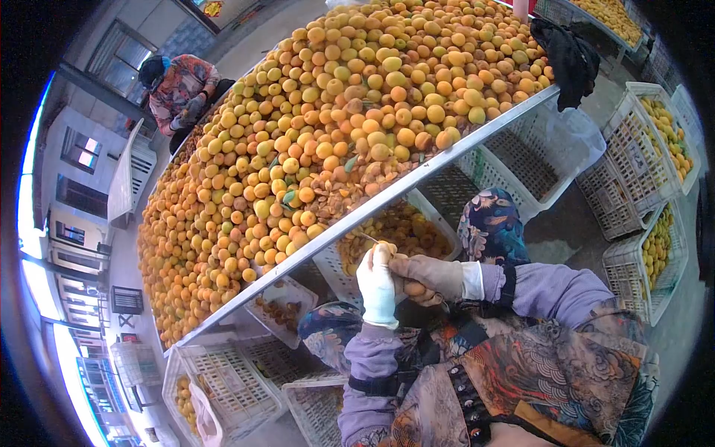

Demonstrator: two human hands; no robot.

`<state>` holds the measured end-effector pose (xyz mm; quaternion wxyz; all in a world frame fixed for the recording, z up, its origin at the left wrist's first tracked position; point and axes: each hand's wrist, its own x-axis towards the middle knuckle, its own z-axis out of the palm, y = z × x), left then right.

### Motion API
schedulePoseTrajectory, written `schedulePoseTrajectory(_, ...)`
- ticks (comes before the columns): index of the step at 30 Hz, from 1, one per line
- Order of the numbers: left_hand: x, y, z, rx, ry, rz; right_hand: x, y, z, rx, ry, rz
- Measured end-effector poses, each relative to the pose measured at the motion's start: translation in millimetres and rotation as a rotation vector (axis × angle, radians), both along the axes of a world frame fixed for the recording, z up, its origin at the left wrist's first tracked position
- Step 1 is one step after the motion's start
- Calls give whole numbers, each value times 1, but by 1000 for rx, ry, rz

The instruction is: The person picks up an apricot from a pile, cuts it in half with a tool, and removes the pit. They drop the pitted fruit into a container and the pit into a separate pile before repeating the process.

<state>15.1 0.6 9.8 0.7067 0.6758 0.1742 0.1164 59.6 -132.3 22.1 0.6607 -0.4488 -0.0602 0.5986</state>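
My left hand (377, 289), in a white glove, is closed with its fingertips together around a small piece of fruit. A thin pointed tool (366, 238) sticks out by the fingertips; which hand holds it is hard to tell. Pressed up against it is my right hand (428, 279), in a brownish, stained glove with a white cuff, its fingers curled around a yellow-orange fruit (413, 287). Both hands are over a crate of split fruit (417, 229), just below the metal edge of a table (357, 217). A large heap of apricots (298, 141) covers the tabletop.
Another person (182, 93) sits across the table at the upper left. White plastic crates stand under the near edge, including one at the lower left (231, 380). More filled crates (633, 164) are stacked at the right. A black cloth (570, 63) hangs over the table corner.
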Motion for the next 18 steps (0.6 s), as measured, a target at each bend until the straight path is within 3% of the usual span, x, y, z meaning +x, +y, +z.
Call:
schedulePoseTrajectory(4, -3, 3, -4, -170, 22, -11, -3, 4, -1, 130, 89, -6)
schedulePoseTrajectory(6, -3, 3, -5, -375, 15, 16, -4, 8, -4, 148, 136, -5)
schedulePoseTrajectory(12, -6, 3, -8, -526, 27, 66, -10, 14, 0, 269, 117, 8)
schedulePoseTrajectory(18, -3, 5, -27, -615, -4, 115, -11, 25, -15, 198, 158, -33)
